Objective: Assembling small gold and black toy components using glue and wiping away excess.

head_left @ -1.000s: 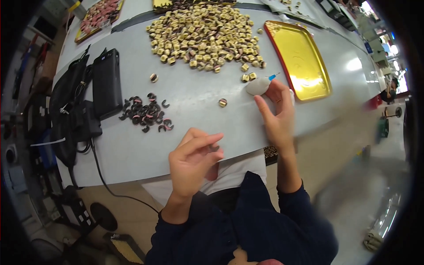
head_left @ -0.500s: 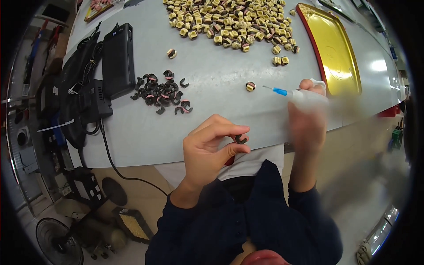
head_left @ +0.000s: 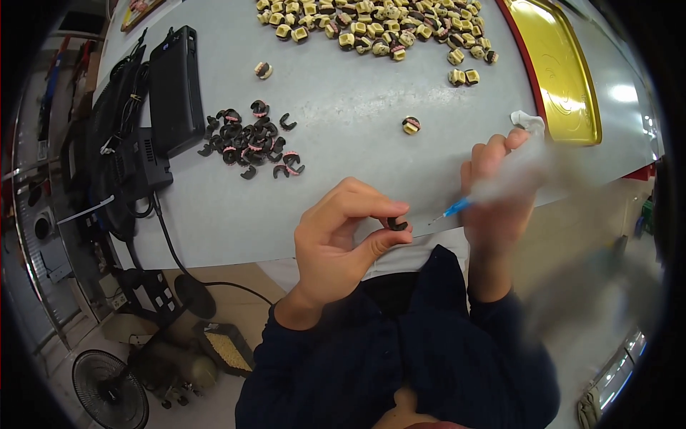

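**Small black ring held up to a syringe tip at the near edge of the bench**

The person stands at the near edge of the grey bench [head_left: 357,129], both hands raised just in front of it. The left hand [head_left: 343,239] is closed in a pinch, thumb and forefinger gripping a small black ring-shaped part [head_left: 397,224] over the bench's near edge. The right hand [head_left: 500,193] is wrapped around a syringe-like applicator [head_left: 493,187] with a blue tip, which points left toward the black part and stops just short of it; this hand is blurred, so the finer grip cannot be made out.

Farther back, toward the left side of the bench, lies a loose heap of black C-shaped pieces [head_left: 250,139], some with pink on them. Along the far edge spreads a large scatter of small cream-coloured blocks [head_left: 371,28], and one such piece [head_left: 411,125] sits alone near the middle. A yellow tray [head_left: 554,79] lies at the right end. A black box-shaped device [head_left: 175,86] with cables rests at the left edge. A fan [head_left: 107,390] stands on the floor below.
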### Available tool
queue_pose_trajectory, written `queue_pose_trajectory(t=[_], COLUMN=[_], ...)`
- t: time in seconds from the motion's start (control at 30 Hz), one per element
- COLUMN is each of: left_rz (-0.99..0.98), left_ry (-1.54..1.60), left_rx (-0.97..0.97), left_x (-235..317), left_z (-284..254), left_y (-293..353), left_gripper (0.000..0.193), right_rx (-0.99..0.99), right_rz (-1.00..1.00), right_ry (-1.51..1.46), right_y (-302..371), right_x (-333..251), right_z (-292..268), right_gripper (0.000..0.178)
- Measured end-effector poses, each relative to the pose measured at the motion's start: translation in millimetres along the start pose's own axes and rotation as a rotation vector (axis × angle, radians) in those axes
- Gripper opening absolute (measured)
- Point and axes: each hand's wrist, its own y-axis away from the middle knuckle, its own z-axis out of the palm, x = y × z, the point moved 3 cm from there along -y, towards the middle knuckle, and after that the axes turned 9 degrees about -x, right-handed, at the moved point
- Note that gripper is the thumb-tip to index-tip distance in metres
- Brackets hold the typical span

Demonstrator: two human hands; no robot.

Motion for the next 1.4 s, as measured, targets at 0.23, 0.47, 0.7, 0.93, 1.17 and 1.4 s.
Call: queue_pose_trajectory(t=[0.23,0.47,0.7,0.93,1.17,1.4], left_rz=[0.042,0.022,0.046,0.060,0.059,0.091], left_ry=[0.029,0.030,0.047,-0.131,0.010,-0.051], left_rx=[-0.038,-0.043,-0.030,-0.018,0.002,0.014], left_x=[3,0,-1,0,1,-2], left_z=[1,0,1,3,3,1], left_y=[-2,-1,-1,0,0,-1], left_gripper=[0.032,0.034,0.033,0.025,0.030,0.031], right_rx=[-0.073,-0.139,-0.099,-0.071,-0.082,-0.088], right_rz=[-0.004,-0.018,0.060,0.070,0.086,0.089], right_ry=[-0.098,-0.035,0.128,0.165,0.183,0.168], right_y=[2,1,2,2,2,2], right_x=[-3,-4,-14,-14,-15,-14], right_z=[6,8,20,19,19,19], right_gripper=[0.052,0.052,0.051,0.050,0.049,0.049])
